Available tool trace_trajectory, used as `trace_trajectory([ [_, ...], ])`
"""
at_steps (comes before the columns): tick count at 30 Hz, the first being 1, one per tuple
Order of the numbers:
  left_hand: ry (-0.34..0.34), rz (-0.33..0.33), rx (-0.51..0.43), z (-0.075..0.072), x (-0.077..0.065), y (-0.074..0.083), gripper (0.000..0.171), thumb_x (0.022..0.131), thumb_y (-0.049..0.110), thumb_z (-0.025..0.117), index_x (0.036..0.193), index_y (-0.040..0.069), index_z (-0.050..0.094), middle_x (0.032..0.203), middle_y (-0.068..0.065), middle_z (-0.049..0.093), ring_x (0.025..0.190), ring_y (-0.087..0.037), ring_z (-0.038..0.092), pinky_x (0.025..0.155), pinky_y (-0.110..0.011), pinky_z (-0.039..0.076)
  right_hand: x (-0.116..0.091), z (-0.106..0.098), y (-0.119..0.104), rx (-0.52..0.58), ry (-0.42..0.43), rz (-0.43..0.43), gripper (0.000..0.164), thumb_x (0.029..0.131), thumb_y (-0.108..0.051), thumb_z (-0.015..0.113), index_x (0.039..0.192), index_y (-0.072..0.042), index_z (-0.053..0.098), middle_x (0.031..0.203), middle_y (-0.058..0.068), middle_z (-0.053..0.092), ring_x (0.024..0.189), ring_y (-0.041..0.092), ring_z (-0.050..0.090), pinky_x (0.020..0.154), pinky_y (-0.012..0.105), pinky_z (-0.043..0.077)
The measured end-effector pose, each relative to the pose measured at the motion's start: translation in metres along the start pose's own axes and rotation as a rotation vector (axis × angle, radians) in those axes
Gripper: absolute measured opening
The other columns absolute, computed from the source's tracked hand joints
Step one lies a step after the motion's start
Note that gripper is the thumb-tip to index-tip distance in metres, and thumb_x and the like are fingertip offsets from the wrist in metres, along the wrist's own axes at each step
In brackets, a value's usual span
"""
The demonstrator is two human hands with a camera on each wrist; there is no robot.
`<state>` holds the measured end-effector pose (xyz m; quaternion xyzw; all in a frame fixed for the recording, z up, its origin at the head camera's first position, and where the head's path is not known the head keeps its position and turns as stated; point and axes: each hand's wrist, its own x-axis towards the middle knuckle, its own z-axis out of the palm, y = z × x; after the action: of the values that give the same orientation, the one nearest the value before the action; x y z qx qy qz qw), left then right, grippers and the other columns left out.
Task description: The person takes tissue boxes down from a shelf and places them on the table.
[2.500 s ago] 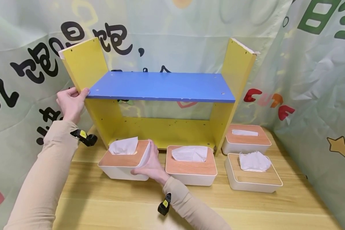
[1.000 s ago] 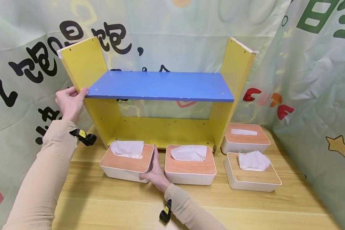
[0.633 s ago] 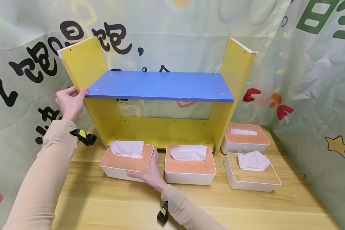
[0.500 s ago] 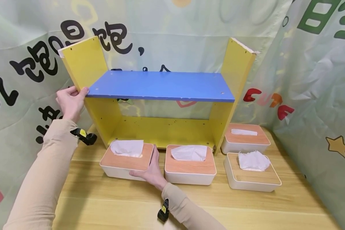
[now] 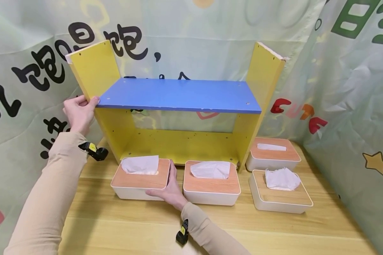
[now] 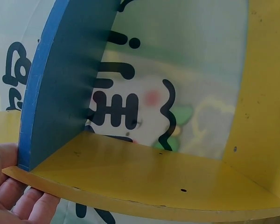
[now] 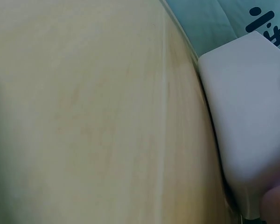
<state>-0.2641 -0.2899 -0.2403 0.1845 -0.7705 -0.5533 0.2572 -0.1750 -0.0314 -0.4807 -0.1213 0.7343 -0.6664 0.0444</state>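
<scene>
My left hand (image 5: 79, 115) grips the left side panel of a yellow shelf unit (image 5: 106, 129) where the blue board (image 5: 178, 95) meets it. In the left wrist view its fingers (image 6: 43, 209) lie under the yellow panel's edge, with the thumb by the blue board. My right hand (image 5: 170, 191) holds the right end of a white tissue box (image 5: 131, 193) with a wood-look lid and a tissue sticking out. The thumb lies along the front, the other fingers on the right side. The right wrist view shows the box's white side (image 7: 247, 112) close over the table.
A second tissue box (image 5: 210, 199) stands just right of my right hand, before the shelf unit. Two more, a front box (image 5: 279, 205) and a back box (image 5: 272, 164), stand right of the unit. Printed cloth (image 5: 194, 53) hangs behind the wooden table (image 5: 131, 226).
The left tissue box has turned and now sits squarer to the table, slightly further right. My right thumb has shifted left along its front. My left hand keeps its place.
</scene>
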Motion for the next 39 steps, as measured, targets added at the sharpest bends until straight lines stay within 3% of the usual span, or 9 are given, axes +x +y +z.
trace_trajectory([
  [2, 0.001, 0.001, 0.000, 0.0001, -0.0001, -0.0001, 0.049, 0.092, 0.031, 0.072, 0.135, 0.011, 0.063, 0.052, 0.039, 0.051, 0.078, 0.013, 0.055, 0.074, -0.008, 0.045, 0.0002, 0.0000, 0.0013, 0.000, 0.002, -0.004, 0.136, 0.068, -0.019, 0.093, 0.163, -0.016, -0.004, 0.170, 0.009, 0.005, 0.155, 0.030, 0.020, 0.126, 0.052, 0.021],
  [7, 0.007, -0.003, 0.003, 0.0006, 0.0006, -0.0002, 0.049, 0.092, 0.032, 0.072, 0.135, 0.011, 0.064, 0.053, 0.039, 0.051, 0.110, 0.008, 0.055, 0.077, -0.008, 0.044, -0.0002, 0.0007, 0.0029, -0.014, 0.009, -0.009, 0.136, 0.068, -0.020, 0.094, 0.163, -0.018, -0.004, 0.170, 0.010, 0.003, 0.156, 0.031, 0.016, 0.126, 0.054, 0.021],
  [9, 0.009, -0.004, 0.008, 0.0006, 0.0007, -0.0003, 0.049, 0.092, 0.032, 0.072, 0.135, 0.011, 0.064, 0.053, 0.039, 0.050, 0.126, 0.007, 0.047, 0.082, -0.008, 0.043, -0.0001, 0.0008, 0.0032, -0.014, 0.008, -0.010, 0.136, 0.068, -0.020, 0.094, 0.163, -0.018, -0.004, 0.170, 0.010, 0.002, 0.157, 0.031, 0.015, 0.126, 0.054, 0.020],
  [13, 0.008, 0.000, 0.013, 0.0004, 0.0004, -0.0005, 0.049, 0.092, 0.032, 0.072, 0.135, 0.011, 0.063, 0.053, 0.039, 0.049, 0.142, 0.004, 0.030, 0.095, -0.011, 0.040, 0.0000, 0.0006, 0.0025, -0.013, 0.008, -0.010, 0.137, 0.068, -0.020, 0.094, 0.163, -0.018, -0.004, 0.170, 0.011, 0.002, 0.157, 0.031, 0.014, 0.126, 0.054, 0.020],
  [16, 0.005, -0.001, 0.011, 0.0002, 0.0004, -0.0006, 0.049, 0.092, 0.032, 0.072, 0.135, 0.011, 0.063, 0.053, 0.039, 0.049, 0.145, 0.004, 0.024, 0.102, -0.013, 0.038, -0.0002, 0.0006, 0.0018, -0.008, 0.007, -0.012, 0.136, 0.068, -0.019, 0.094, 0.163, -0.016, -0.004, 0.170, 0.011, 0.002, 0.156, 0.031, 0.015, 0.127, 0.053, 0.020],
  [24, 0.005, -0.004, 0.013, 0.0005, 0.0004, -0.0004, 0.049, 0.092, 0.032, 0.072, 0.135, 0.011, 0.063, 0.053, 0.039, 0.049, 0.144, 0.002, 0.029, 0.096, -0.012, 0.041, -0.0026, 0.0012, -0.0022, -0.008, 0.009, 0.003, 0.138, 0.067, -0.020, 0.094, 0.163, -0.015, -0.006, 0.170, 0.013, 0.003, 0.156, 0.032, 0.017, 0.127, 0.053, 0.020],
  [30, 0.001, -0.010, 0.009, 0.0004, 0.0001, -0.0006, 0.050, 0.092, 0.032, 0.073, 0.136, 0.012, 0.062, 0.054, 0.039, 0.049, 0.147, 0.004, 0.020, 0.101, -0.013, 0.038, -0.0028, 0.0020, -0.0038, -0.003, 0.006, 0.012, 0.140, 0.067, -0.019, 0.094, 0.162, -0.015, -0.008, 0.170, 0.016, 0.001, 0.156, 0.036, 0.015, 0.126, 0.056, 0.020],
  [39, 0.001, -0.014, 0.020, 0.0005, 0.0002, -0.0004, 0.050, 0.091, 0.034, 0.073, 0.136, 0.012, 0.063, 0.054, 0.039, 0.048, 0.147, 0.001, 0.020, 0.107, -0.014, 0.033, -0.0038, 0.0024, -0.0065, 0.006, 0.009, 0.023, 0.139, 0.067, -0.018, 0.094, 0.162, -0.016, -0.007, 0.169, 0.014, 0.006, 0.154, 0.033, 0.020, 0.126, 0.053, 0.022],
])
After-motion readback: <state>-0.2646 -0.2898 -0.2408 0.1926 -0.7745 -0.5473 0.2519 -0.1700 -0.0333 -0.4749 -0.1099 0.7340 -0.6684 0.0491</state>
